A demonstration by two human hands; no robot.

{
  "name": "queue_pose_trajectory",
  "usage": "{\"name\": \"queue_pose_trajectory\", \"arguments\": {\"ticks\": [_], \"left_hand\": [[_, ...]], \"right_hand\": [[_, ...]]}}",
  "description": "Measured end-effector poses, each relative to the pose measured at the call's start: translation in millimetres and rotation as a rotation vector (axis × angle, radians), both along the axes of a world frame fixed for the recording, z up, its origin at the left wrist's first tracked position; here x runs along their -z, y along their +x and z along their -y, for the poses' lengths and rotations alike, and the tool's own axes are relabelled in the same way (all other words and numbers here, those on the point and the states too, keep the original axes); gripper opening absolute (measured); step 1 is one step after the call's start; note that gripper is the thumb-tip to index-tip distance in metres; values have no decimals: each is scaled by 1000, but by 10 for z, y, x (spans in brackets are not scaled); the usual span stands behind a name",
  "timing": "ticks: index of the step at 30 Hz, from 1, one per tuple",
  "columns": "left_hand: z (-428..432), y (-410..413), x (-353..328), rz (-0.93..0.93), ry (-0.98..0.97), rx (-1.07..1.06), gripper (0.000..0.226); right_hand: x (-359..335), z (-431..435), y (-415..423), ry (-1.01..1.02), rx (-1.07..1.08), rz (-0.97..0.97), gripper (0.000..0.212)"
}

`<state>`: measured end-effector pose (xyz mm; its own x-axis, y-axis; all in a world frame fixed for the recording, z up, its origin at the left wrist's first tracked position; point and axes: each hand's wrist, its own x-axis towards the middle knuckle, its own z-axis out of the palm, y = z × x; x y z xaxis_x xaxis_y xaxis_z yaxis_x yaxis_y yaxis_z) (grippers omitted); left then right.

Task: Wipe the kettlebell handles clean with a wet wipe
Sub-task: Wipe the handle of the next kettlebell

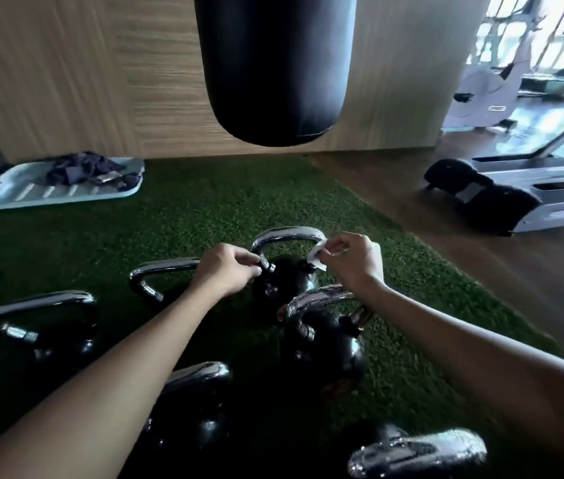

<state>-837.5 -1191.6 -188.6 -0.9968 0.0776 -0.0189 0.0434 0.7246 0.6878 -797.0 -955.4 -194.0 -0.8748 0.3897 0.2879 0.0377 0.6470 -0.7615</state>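
Curling the left hand round the left leg of the chrome handle of the far kettlebell, gripping the metal just above the black ball; pinching a small white wet wipe between the thumb and fingertips of the right hand, with the remaining fingers curled in; holding that wipe against the right end of the same handle, where the bar bends down toward the ball; reaching in with both bare forearms from the bottom of the view, the right one passing above the handle of the nearer kettlebell, just beside the far one, contact between forearm and handle being impossible to tell.

Working on green turf; looking down on more black kettlebells with chrome handles all round: the left kettlebell directly beside the left hand, with its handle partly hidden behind that hand; the far-left kettlebell standing apart from it; the bottom kettlebell lying under the left forearm; the bottom-right kettlebell showing blurred at the lower edge.

Facing a black punching bag hanging in front of a wood-grain wall; having, at the far left corner of the turf, a pale tray carrying dark crumpled cloths; seeing, to the right, a brown wooden floor and, well apart from the kettlebells, the end of a treadmill; blurring toward the edges, with finer detail there being too smeared to tell.
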Motion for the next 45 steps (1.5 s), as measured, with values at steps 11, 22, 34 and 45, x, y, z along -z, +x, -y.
{"name": "queue_pose_trajectory", "arguments": {"ticks": [11,22,34,45], "left_hand": [[-498,-453,-295,-43,-190,-25,35],[-708,-1193,-84,-100,-354,205,57],[-490,-1325,258,-200,-241,242,50],[-429,-1033,310,-263,-259,196,51]], "right_hand": [[44,-183,-230,-158,23,65,13],[122,-359,-676,35,-21,55,9],[353,-312,-955,143,-47,-4,12],[222,-69,-1103,358,-230,-34,17]]}}
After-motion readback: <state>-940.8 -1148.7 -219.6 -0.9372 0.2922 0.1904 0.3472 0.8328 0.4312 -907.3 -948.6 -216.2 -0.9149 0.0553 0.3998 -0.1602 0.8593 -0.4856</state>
